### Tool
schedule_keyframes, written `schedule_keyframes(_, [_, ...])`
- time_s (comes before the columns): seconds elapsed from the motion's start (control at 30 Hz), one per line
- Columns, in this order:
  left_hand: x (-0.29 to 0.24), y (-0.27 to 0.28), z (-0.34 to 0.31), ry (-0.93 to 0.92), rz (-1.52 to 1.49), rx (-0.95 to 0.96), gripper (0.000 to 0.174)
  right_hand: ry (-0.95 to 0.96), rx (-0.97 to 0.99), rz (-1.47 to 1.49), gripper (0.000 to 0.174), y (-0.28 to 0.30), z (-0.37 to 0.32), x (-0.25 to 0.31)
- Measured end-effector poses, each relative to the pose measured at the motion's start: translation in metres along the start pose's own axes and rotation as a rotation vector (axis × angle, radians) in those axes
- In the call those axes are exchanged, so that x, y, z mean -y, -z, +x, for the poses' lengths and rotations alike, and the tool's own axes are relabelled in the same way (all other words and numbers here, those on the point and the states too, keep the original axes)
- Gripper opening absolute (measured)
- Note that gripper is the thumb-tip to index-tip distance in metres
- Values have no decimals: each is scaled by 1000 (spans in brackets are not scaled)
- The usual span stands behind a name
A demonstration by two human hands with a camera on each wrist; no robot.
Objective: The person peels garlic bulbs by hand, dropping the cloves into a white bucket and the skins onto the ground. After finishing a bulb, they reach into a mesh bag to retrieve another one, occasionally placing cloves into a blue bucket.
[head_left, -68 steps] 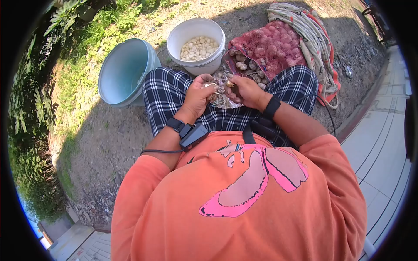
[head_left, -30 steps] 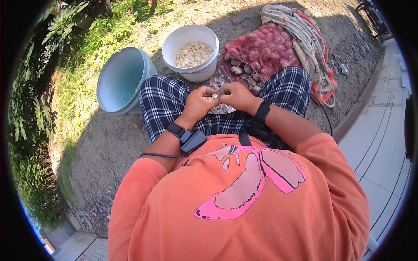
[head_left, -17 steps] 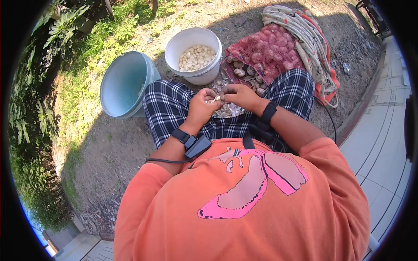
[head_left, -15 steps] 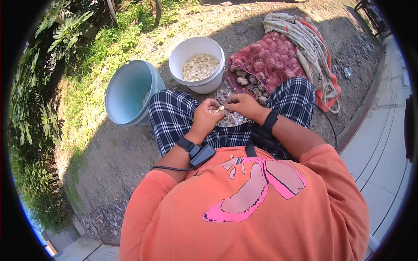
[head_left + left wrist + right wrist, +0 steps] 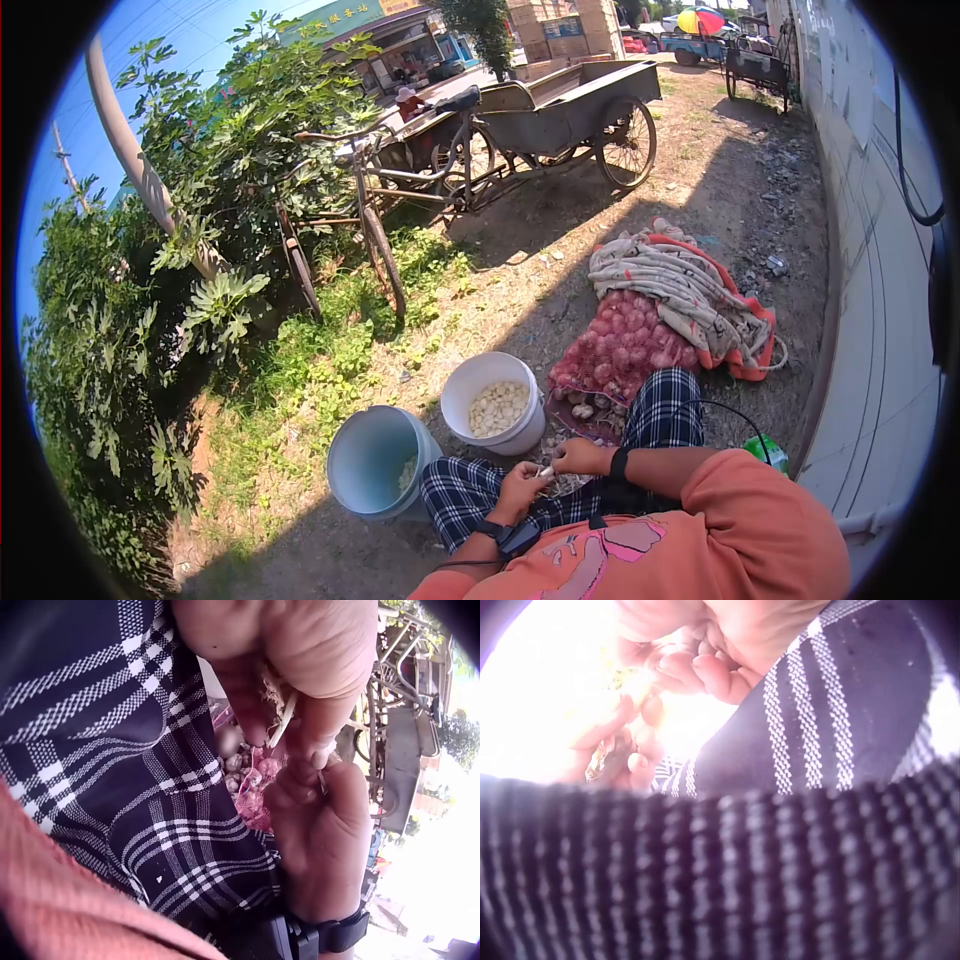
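Observation:
Both hands meet close over my lap. My left hand [image 5: 520,490] pinches a garlic clove [image 5: 545,471] at the fingertips, and my right hand [image 5: 583,457] pinches at the same clove from the other side. In the left wrist view a dry piece of garlic [image 5: 279,712] with a pale stalk is tucked into the curled left fingers. Strong glare washes out much of the right wrist view, though the fingertips of both hands show close together. Below the hands lie loose garlic skins [image 5: 568,484]. A white bucket [image 5: 522,438] holding peeled cloves [image 5: 497,408] stands just beyond my knees.
A pale blue bucket [image 5: 350,470] stands left of the white one. At the right, a red mesh sack [image 5: 625,345] of garlic bulbs lies open toward me, with a folded white cloth sack [image 5: 670,280] behind. Farther off stands a cargo tricycle [image 5: 570,115]; a wall [image 5: 880,330] runs along the right.
The head view has tipped up, bringing the tricycle and street into sight and the hands lower in frame. The hands, apart at first, have come together on the clove.

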State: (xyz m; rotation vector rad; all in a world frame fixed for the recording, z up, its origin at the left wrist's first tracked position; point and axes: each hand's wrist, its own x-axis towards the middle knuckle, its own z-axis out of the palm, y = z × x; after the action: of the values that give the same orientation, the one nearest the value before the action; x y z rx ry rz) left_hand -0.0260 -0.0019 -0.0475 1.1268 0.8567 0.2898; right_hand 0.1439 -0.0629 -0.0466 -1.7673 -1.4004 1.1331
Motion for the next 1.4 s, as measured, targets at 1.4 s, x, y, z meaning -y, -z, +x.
schedule_keyframes(1.4, [-1, -14, 5, -146, -39, -24, 33, -428, 342, 844, 34, 14, 0, 15])
